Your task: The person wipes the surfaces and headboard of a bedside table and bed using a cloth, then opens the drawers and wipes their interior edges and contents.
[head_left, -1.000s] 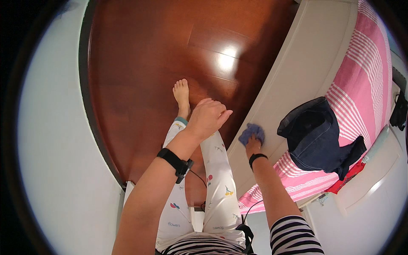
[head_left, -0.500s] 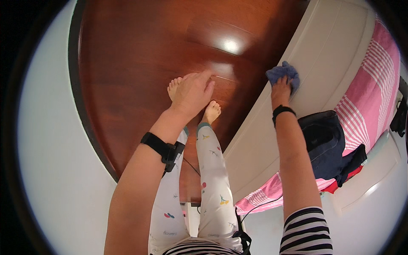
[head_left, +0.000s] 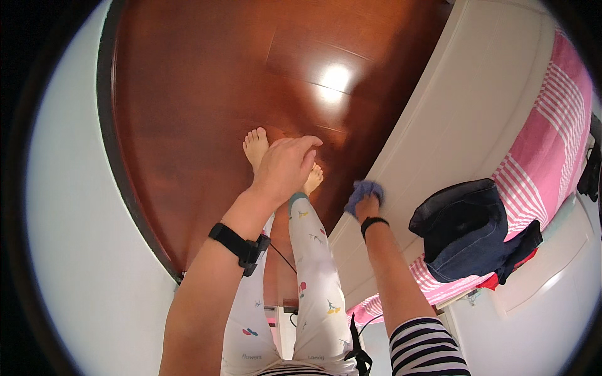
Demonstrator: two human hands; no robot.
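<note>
A crumpled blue cloth [head_left: 359,192] is bunched under my right hand [head_left: 369,205], whose fingers press it against the lower left edge of a cream panel [head_left: 451,131]. The cloth and fingers are slightly blurred. My left hand [head_left: 283,164] hangs in the air over my bare feet, with its thumb and forefinger apart. Nothing shows in it, though its other fingers are mostly hidden behind the back of the hand.
Dark blue jeans [head_left: 464,229] lie over the panel's edge beside my right forearm, on a pink and white striped bedspread [head_left: 539,144]. A red cloth [head_left: 488,282] shows below them. Reddish wooden floor [head_left: 200,94] meets a pale wall [head_left: 69,175] on the left.
My right hand has slid the blue cloth toward me and to the left along the panel. My left hand has come slightly nearer to me.
</note>
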